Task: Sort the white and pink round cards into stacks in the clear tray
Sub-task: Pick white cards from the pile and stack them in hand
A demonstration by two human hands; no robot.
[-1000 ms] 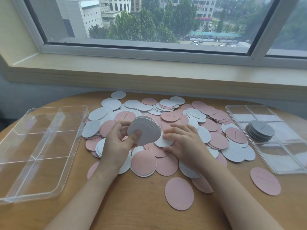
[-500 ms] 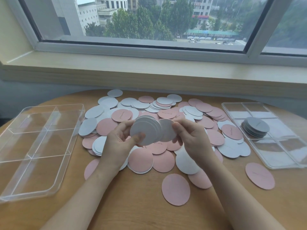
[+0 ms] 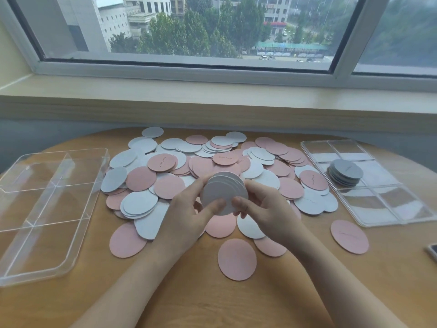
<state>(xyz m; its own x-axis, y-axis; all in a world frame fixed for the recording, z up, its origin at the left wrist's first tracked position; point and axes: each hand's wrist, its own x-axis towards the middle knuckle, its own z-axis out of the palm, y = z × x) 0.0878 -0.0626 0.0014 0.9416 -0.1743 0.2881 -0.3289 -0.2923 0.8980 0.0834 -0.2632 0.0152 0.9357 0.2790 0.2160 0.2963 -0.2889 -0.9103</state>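
Holding a stack of white cards [image 3: 223, 195] upright over the pile of loose cards [image 3: 212, 166], both hands grip it: left hand [image 3: 189, 218] and right hand [image 3: 267, 214] fingers curl round its edges, hiding the lower rim. Thin matte discs, pink and white. Left of the stack sits a clear tray [image 3: 47, 209]; right, another tray [image 3: 369, 183] holds a shadowed grey-looking stack [image 3: 345, 172]. A dark object [image 3: 432, 250] is cut off at the counter [image 3: 212, 299] edge.

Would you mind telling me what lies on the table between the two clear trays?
In the head view, the loose pile of white and pink round cards covers the table between the left tray and the right tray.
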